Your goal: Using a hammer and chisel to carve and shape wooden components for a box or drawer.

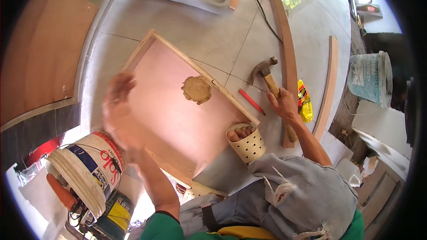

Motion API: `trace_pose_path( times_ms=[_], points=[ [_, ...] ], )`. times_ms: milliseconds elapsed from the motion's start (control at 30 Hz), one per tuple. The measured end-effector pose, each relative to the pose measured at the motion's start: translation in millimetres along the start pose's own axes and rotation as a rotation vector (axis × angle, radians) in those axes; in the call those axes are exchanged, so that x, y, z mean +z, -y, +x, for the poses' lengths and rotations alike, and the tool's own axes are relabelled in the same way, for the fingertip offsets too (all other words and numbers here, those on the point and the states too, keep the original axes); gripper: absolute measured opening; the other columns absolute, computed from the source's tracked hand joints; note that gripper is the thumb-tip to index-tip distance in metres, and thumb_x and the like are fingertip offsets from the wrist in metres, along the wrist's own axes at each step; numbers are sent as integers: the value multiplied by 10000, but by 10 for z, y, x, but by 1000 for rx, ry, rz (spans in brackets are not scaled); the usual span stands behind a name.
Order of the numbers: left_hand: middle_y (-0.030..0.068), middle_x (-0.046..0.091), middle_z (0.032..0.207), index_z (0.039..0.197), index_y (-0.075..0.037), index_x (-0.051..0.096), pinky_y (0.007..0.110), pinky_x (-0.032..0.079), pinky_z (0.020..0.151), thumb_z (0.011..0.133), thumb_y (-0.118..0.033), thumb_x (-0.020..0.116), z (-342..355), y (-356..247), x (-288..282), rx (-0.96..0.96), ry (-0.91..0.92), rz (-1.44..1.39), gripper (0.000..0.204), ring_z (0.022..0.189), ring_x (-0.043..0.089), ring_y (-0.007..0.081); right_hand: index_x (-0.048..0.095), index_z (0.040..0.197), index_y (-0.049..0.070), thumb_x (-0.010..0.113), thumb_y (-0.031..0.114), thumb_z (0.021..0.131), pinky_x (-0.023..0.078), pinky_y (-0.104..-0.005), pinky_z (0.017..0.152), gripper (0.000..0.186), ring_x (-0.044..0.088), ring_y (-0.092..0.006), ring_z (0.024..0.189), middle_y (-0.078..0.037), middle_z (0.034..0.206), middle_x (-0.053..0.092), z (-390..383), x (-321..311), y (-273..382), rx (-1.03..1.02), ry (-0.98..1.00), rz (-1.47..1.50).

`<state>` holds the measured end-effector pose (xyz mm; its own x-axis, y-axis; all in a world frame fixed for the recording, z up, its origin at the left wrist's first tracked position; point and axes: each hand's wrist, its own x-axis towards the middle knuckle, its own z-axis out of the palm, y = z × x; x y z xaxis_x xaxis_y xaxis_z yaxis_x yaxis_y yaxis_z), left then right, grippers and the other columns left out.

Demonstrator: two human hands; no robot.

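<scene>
A shallow wooden drawer [155, 102] with a pinkish base panel lies on the floor in front of me. On its panel is a ragged round brown patch [196, 90]. My left hand [120, 102], blurred by motion, is over the drawer's left side; its fingers are too smeared to read. To the right, my right hand [284, 106] is closed round the wooden handle of a claw hammer [264, 68]. The hammer lies low over the floor, its head pointing away from me. Between hammer and drawer is a red pencil [251, 102].
Long wooden strips [284, 35] lie at the right, beside a yellow packet [304, 102]. My perforated shoe [249, 146] touches the drawer's near right corner. A white bucket [95, 160] with tools stands at left, a grey plastic tray [191, 0] at the far side, a bluish bucket [369, 78] far right.
</scene>
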<state>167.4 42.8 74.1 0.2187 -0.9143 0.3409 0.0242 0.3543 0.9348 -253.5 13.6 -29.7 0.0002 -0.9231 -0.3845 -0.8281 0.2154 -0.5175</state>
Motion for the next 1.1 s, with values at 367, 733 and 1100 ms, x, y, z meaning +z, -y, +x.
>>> trace_pose_path(
  times_ms=[367, 733, 1100],
  points=[
    [213, 479, 1330, 1441, 11, 268, 462, 407, 978, 358, -618, 892, -125, 87, 807, -65, 34, 350, 1400, 1197, 501, 337, 491, 1084, 12, 420, 356, 935, 413, -273, 397, 381, 458, -102, 467, -30, 658, 474, 220, -892, 598, 44, 138, 1163],
    [186, 429, 1371, 1474, -7, 163, 467, 361, 1049, 401, -582, 900, -363, 184, 784, -240, 39, 510, 1423, 1249, 451, 328, 504, 917, 55, 499, 406, 965, 423, -282, 377, 354, 483, -101, 446, -3, 585, 474, 40, -65, 893, -556, 399, 567],
    [139, 454, 1347, 1464, -56, 238, 455, 369, 1050, 393, -374, 959, -461, 274, 975, -244, -32, 312, 1330, 1232, 457, 299, 437, 825, 66, 502, 432, 969, 429, -276, 356, 398, 483, -102, 418, -18, 576, 470, 468, -751, 931, 97, 11, 1051]
  ],
)
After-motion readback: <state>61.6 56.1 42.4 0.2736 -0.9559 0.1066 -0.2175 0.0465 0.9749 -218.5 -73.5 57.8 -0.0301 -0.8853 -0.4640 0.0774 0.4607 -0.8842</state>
